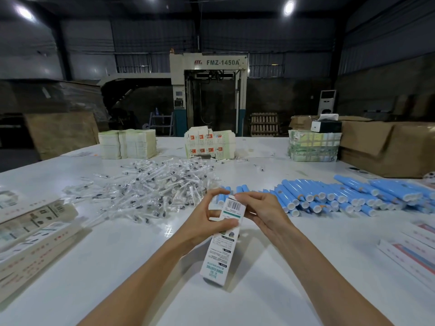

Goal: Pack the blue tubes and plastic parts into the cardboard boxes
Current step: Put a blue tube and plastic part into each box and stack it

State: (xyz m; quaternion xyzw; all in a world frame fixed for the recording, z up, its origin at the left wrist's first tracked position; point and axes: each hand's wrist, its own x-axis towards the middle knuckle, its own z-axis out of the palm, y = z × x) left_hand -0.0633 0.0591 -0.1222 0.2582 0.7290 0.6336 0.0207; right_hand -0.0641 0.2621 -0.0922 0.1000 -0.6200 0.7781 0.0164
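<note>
two hands hold one cardboard box.

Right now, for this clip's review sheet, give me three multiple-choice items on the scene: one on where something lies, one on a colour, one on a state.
1. Where does the heap of blue tubes lie relative to the hands?
A. to the right, farther back on the table
B. to the left, at the table edge
C. inside the big brown carton

2. What colour are the tubes' end caps?
A. red
B. white
C. black

3. What is the state of the small printed box?
A. lying flat on a stack
B. crushed on the floor
C. held up off the table by both hands

Answers: 1 A, the tubes spread right of the right hand. 2 B, the ends facing the camera are white. 3 C, the fingers of the left hand and the right hand grip its upper end.
</note>
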